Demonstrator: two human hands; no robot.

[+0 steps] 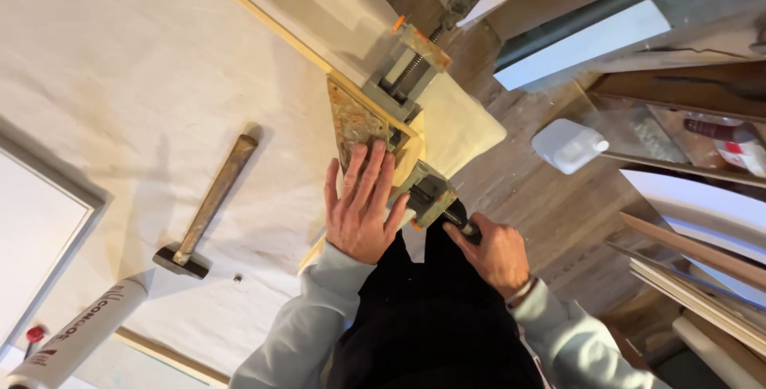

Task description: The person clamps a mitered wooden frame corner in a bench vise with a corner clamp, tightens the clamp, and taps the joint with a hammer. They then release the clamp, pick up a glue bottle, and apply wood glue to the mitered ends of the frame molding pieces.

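Note:
A worn metal corner clamp (369, 114) grips two light wooden frame strips (263, 18) at a corner near the table's edge. My left hand (361, 209) lies flat, fingers spread, on the clamp's triangular plate and the near strip. My right hand (495, 249) is closed around the dark handle of the clamp's near screw (435, 197). The clamp's far screw (423, 58) with its black handle points away to the upper right.
A hammer (203, 213) with a wooden handle lies on the white cloth-covered table (120, 78), a small screw (237, 279) beside it. A white tube (76, 333) lies at lower left, a framed white panel (32, 229) at left. On the wood floor stand a white plastic jug (568, 146) and stacked boards (694, 269).

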